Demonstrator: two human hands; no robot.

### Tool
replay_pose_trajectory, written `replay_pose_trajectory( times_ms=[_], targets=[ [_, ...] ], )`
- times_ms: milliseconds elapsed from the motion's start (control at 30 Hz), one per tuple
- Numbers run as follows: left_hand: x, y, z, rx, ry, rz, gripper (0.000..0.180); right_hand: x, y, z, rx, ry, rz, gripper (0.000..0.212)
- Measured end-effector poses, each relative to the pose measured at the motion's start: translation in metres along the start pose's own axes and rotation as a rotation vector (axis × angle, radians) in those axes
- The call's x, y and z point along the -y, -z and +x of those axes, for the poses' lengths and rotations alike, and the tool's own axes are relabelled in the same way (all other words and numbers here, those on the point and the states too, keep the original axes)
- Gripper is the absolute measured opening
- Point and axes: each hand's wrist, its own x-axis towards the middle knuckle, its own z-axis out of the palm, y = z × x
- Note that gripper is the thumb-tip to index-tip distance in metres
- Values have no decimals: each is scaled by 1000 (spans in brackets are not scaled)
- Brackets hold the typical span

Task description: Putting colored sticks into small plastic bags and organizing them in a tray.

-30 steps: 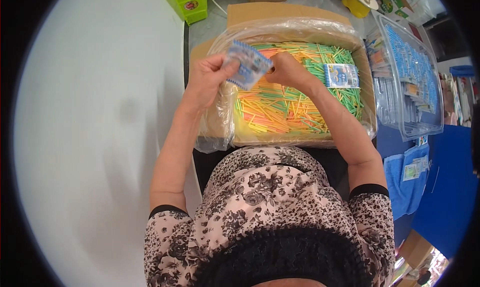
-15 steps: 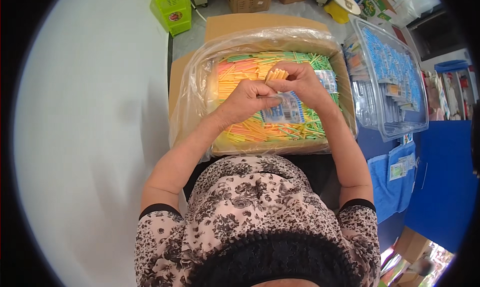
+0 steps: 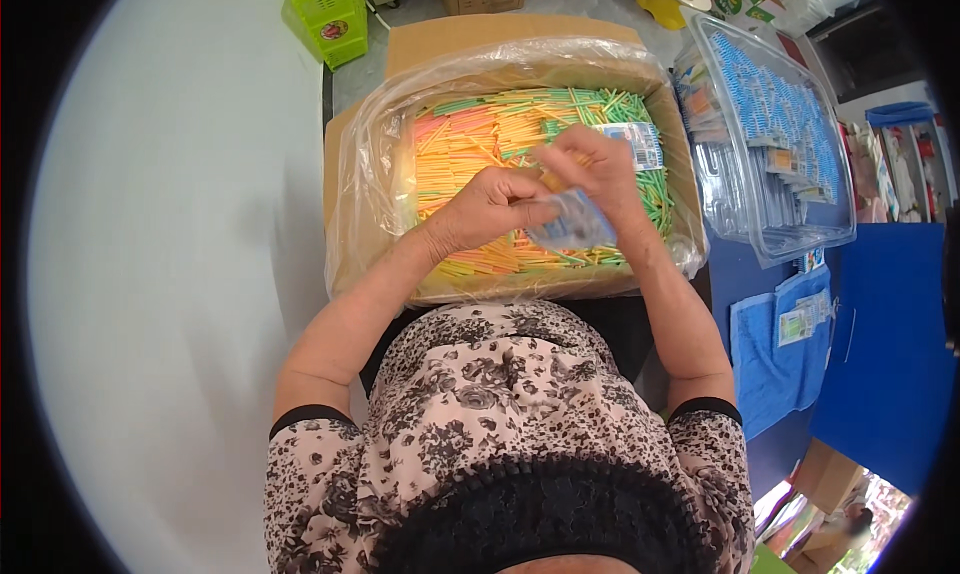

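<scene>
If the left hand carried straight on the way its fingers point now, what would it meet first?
Probably the small clear packet that the left hand already pinches, with the right hand just beyond it; depth is hard to judge from above.

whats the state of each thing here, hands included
left hand: closed on the small clear printed packet
right hand: pinching the same packet
brown cardboard box: open, lined with a clear plastic bag
thin coloured plastic sticks: loose, filling the box
clear plastic bin: open, holding packets
green plastic basket: upright
</scene>
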Motion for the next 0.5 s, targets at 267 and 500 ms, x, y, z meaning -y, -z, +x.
replay_pose_trajectory(
  times_ms=[267,500],
  targets=[
    [0,4,-1,-347,8,-94,9,-22,32,-59,218,-78,-526,18],
    [10,10,-1,-344,50,-175,9,-3,46,-45,46,-132,-146,28]
  ],
)
